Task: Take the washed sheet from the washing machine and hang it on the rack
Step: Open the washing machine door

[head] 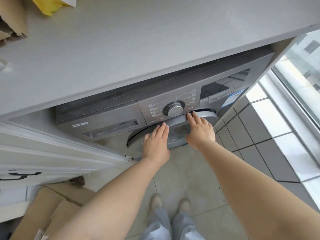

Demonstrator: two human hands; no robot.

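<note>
Left hand [155, 142], right hand [200, 129] flat on door [180, 122], fingers together. Hook fingertips under rim beyond; pull evenly.

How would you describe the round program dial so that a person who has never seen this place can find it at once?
Find the grey washing machine under the countertop. On its control panel, just above the door that both hands touch, sits the program dial. It is the only round, shiny silver knob there, ringed with printed program names.
</note>
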